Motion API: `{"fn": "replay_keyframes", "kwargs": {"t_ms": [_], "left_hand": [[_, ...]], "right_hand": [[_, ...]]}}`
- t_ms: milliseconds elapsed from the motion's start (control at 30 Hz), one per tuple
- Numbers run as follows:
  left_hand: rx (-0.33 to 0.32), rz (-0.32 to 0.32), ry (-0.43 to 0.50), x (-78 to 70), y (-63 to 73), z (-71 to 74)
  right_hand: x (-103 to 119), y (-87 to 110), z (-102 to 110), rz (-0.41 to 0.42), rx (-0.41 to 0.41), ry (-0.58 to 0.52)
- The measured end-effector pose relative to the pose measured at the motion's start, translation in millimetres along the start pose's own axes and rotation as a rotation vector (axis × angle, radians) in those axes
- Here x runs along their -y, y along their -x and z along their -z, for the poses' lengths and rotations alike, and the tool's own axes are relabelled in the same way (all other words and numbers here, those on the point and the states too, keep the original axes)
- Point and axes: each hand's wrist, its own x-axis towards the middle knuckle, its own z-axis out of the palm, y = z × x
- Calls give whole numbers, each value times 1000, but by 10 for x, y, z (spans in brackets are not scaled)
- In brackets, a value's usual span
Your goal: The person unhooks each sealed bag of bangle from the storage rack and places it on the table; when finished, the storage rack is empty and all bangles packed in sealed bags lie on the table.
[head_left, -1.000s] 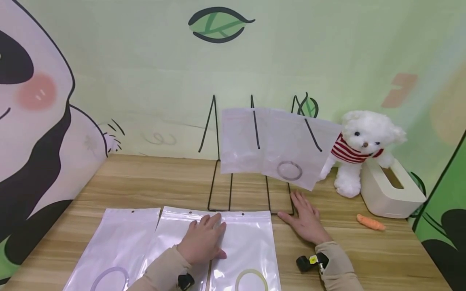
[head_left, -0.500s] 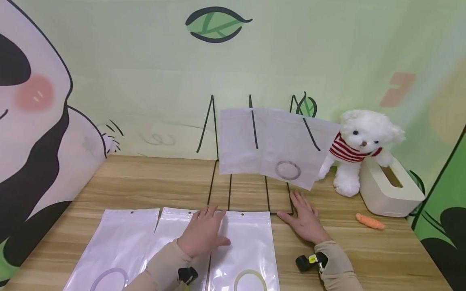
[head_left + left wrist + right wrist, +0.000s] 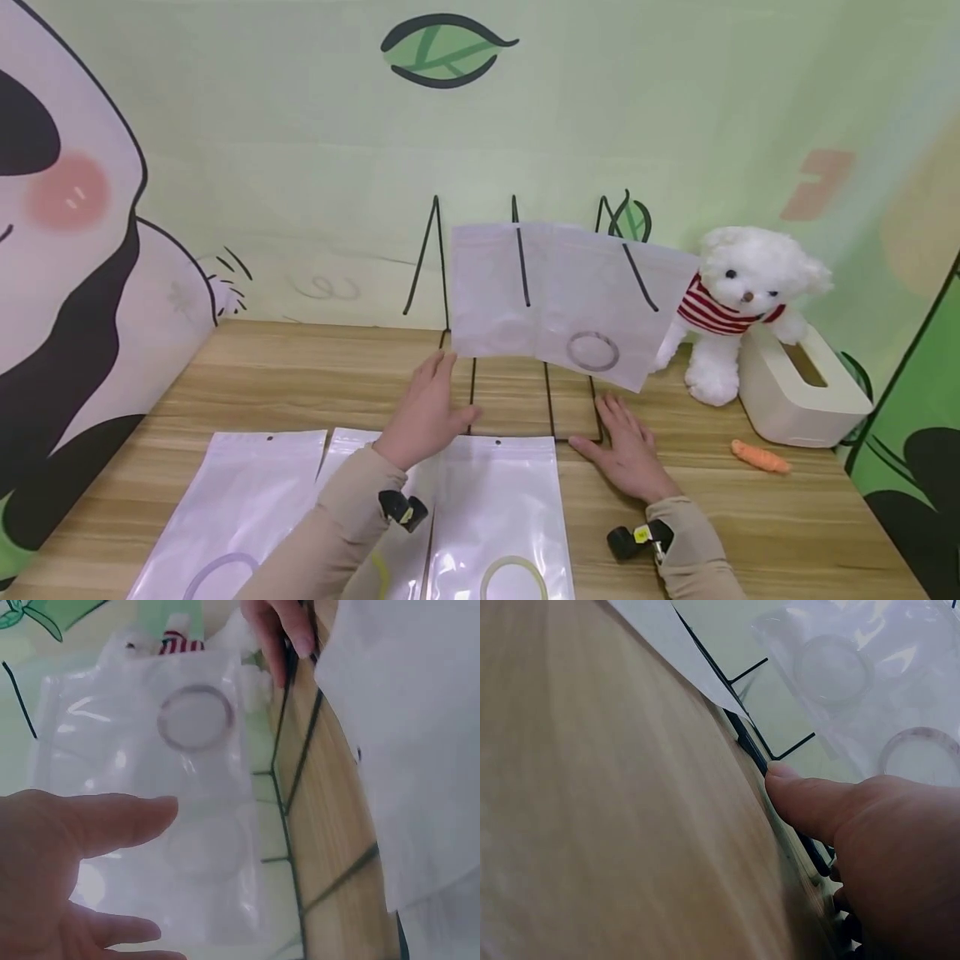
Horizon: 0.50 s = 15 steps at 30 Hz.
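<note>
A black wire rack (image 3: 550, 400) stands against the wall, with two translucent zip bags hanging from its prongs. The right hanging bag (image 3: 585, 292) is tilted and has a greyish-purple ring (image 3: 592, 333) near its bottom; the left hanging bag (image 3: 483, 292) is straighter. My left hand (image 3: 423, 417) hovers over the rack's left base, fingers extended near the left bag's lower corner. In the left wrist view, its thumb (image 3: 127, 817) overlaps the hanging bags. My right hand (image 3: 630, 454) rests at the rack's front right corner, thumb (image 3: 802, 799) touching the wire.
Three white zip bags lie along the table front: a left bag (image 3: 247, 492) with a purple ring, a middle bag (image 3: 352, 446) partly under my sleeve, and a right bag (image 3: 498, 492) with a yellow ring. A plush bear (image 3: 716, 367), tissue box (image 3: 795, 408) and orange object (image 3: 761, 457) stand right.
My left hand has lifted off the middle bag and moved forward toward the rack. My right hand has stayed at the rack's corner.
</note>
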Motion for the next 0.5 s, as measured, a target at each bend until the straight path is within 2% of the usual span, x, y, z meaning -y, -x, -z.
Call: {"fn": "replay_keyframes", "kwargs": {"t_ms": [133,233,333,500], "left_hand": [[66,10,41,228,-131,-18],[146,10,63,463,-197,-50],[232,-3,43,661,-240,-105],[354,16,13,830,-265,-197]], "right_hand": [[2,-7,-16,1,1,1],[1,-14,-23,2,0,0],[-7,-15,-21,4,-4,-2],[-41,-15,-6,4,-10,1]]}}
